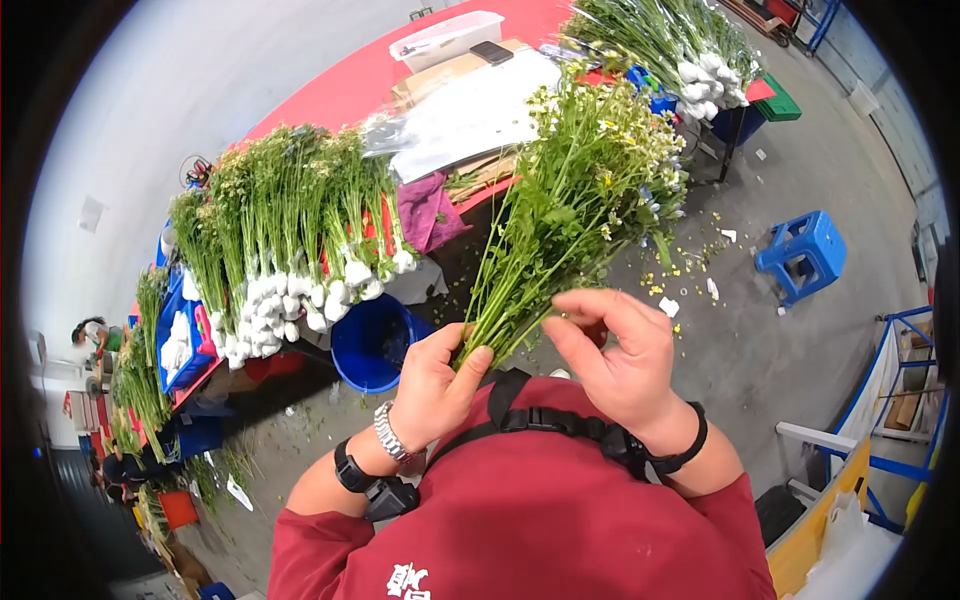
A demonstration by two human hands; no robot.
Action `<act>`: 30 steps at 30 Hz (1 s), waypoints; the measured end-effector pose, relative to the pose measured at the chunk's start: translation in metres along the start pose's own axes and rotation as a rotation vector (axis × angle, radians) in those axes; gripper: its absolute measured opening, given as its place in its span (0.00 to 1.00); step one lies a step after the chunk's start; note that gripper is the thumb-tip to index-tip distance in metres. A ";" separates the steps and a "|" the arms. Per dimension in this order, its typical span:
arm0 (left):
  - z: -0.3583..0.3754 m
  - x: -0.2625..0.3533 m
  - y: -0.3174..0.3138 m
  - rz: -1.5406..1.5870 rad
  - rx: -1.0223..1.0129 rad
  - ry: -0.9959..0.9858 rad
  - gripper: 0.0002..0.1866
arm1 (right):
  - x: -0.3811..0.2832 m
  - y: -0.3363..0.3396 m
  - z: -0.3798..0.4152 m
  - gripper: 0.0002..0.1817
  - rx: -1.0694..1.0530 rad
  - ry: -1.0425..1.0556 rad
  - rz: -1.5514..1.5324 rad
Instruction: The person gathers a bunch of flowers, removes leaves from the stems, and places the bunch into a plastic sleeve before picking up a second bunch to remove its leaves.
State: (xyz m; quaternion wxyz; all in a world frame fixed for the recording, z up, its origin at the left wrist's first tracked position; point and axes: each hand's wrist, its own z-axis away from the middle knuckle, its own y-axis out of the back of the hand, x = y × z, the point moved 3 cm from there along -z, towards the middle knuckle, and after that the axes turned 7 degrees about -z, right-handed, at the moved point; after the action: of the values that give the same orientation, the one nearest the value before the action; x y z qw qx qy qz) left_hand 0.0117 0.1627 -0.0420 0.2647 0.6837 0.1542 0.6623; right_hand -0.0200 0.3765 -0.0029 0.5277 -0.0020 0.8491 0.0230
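A bunch of small white-and-yellow daisy-like flowers (585, 185) on long green leafy stems fans up and to the right in front of me. My left hand (440, 385) is wrapped round the lower stems, thumb across the front. Beside the stems, on their right side, is my right hand (625, 355), its fingers curled and the thumb and forefinger close together. Whatever lies between those fingertips is too small to make out. The cut stem ends are mostly hidden behind my left hand.
Bundles of flower stems with white-wrapped ends (285, 235) line the red table (335, 85); more bundles (680, 55) lie at its far end. A blue bucket (372, 345) stands below. A blue stool (803, 257) is right, past scattered trimmings. Other people are far left.
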 end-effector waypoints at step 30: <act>0.000 0.016 -0.015 -0.096 0.093 -0.006 0.12 | 0.019 0.013 -0.006 0.05 0.076 0.234 0.300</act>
State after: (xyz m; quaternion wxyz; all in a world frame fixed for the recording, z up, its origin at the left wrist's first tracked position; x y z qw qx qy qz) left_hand 0.0148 0.1835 -0.0376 0.2648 0.6890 0.2166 0.6390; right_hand -0.0343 0.3892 -0.0170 0.4155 0.1419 0.8958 0.0691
